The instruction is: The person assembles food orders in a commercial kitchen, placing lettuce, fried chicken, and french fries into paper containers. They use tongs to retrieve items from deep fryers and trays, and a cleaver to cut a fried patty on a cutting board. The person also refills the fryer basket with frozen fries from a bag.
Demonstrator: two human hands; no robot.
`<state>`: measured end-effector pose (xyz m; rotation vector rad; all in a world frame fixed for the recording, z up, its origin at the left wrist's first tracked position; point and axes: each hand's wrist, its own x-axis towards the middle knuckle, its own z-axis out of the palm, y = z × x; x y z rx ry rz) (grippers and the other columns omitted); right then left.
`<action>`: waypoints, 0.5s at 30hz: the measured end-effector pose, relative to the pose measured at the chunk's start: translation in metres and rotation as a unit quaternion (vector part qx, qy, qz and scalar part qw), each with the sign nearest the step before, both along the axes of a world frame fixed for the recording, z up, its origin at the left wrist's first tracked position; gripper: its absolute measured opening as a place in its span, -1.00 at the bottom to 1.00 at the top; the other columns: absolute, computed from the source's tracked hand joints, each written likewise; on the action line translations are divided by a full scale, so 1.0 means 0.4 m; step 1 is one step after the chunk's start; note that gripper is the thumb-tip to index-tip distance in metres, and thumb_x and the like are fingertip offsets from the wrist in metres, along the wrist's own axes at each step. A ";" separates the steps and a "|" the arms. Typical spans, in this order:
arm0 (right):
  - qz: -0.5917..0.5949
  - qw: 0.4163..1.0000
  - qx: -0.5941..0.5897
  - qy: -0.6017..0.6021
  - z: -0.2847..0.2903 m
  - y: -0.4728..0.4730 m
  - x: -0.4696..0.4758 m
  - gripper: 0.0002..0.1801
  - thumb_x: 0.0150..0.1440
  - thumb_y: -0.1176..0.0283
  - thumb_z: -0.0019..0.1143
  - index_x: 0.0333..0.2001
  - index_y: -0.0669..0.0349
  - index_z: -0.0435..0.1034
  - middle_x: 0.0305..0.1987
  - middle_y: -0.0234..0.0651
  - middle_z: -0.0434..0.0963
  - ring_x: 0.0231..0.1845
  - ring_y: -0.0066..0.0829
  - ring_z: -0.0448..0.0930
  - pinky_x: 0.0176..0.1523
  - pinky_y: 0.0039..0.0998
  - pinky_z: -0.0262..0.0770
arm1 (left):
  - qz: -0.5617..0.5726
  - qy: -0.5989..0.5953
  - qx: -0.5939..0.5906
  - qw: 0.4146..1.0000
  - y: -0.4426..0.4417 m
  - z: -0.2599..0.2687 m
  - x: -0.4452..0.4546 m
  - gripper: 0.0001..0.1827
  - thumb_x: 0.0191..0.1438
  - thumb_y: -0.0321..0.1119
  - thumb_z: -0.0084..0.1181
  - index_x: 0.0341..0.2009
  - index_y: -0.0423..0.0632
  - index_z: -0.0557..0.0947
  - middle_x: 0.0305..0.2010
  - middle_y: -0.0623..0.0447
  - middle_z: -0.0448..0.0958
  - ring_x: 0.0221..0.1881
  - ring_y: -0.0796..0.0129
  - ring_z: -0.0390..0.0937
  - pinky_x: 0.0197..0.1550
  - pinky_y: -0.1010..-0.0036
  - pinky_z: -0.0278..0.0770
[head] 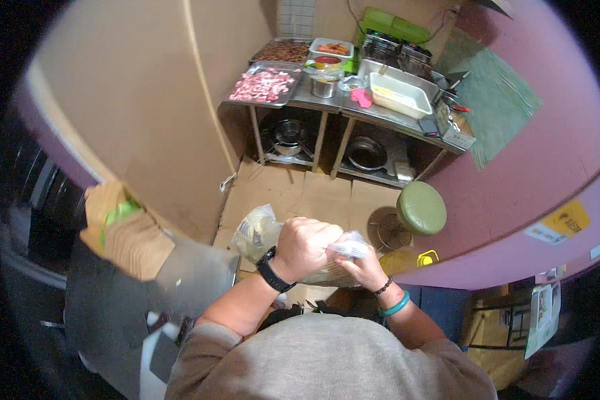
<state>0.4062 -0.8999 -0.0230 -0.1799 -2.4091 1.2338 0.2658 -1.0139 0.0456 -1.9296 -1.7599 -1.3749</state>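
Just in front of the grey shirt, both hands meet over the floor. My left hand [307,246], with a black watch at its wrist, is closed in a fist against the gathered clear plastic [351,247]; its fingertips are hidden. On the other side of that plastic, my right hand [365,267] grips it with bent fingers, a dark bead bracelet and a teal bangle on the arm. Whether the plastic is a bag's neck or a separate piece cannot be told. Partly behind the left hand, a translucent plastic bag [257,232] stands on the floor cardboard.
A green round stool [421,208] stands ahead to the right. Steel tables hold a tray of raw meat pieces [264,86] and a white tub [400,95]. Brown paper bags [139,242] lie on the metal counter [200,265] at left. A yellow container [405,261] is near the right wall.
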 end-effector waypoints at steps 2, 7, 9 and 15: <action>-0.046 0.998 0.016 0.026 0.007 0.067 -0.044 -0.72 -0.14 0.48 0.10 -0.27 0.28 0.35 -0.26 -0.10 0.43 -0.20 -0.14 0.44 -0.11 -0.36 0.35 | -0.038 0.000 0.012 0.999 0.091 0.012 -0.067 -0.85 -0.20 -0.29 0.07 -0.66 -0.06 0.47 -0.71 0.03 0.39 -0.66 0.19 0.38 -0.60 0.39 0.28; -0.189 0.978 0.024 0.080 0.044 0.223 -0.174 -0.83 -0.06 0.51 -0.04 -0.32 0.24 0.41 -0.37 -0.14 0.46 -0.32 -0.16 0.48 -0.22 -0.36 0.38 | -0.088 0.005 0.037 0.995 0.340 0.031 -0.207 -0.85 -0.20 -0.31 0.09 -0.66 -0.07 0.48 -0.73 0.01 0.37 -0.68 0.18 0.37 -0.61 0.40 0.27; -0.215 0.970 0.041 0.101 0.039 0.306 -0.218 -0.82 -0.01 0.49 -0.08 -0.30 0.26 0.40 -0.38 -0.14 0.47 -0.34 -0.19 0.49 -0.23 -0.39 0.38 | -0.098 0.002 0.043 0.994 0.441 0.033 -0.249 -0.84 -0.20 -0.30 0.10 -0.67 -0.07 0.48 -0.73 0.00 0.37 -0.68 0.17 0.36 -0.61 0.39 0.27; -0.259 0.958 0.038 0.113 0.017 0.596 -0.363 -0.81 0.03 0.46 -0.12 -0.29 0.28 0.39 -0.42 -0.13 0.47 -0.39 -0.21 0.49 -0.27 -0.40 0.38 | -0.110 -0.007 0.038 0.993 0.746 0.041 -0.380 -0.91 -0.27 -0.35 0.07 -0.67 -0.04 0.45 -0.71 -0.01 0.37 -0.65 0.15 0.38 -0.60 0.36 0.33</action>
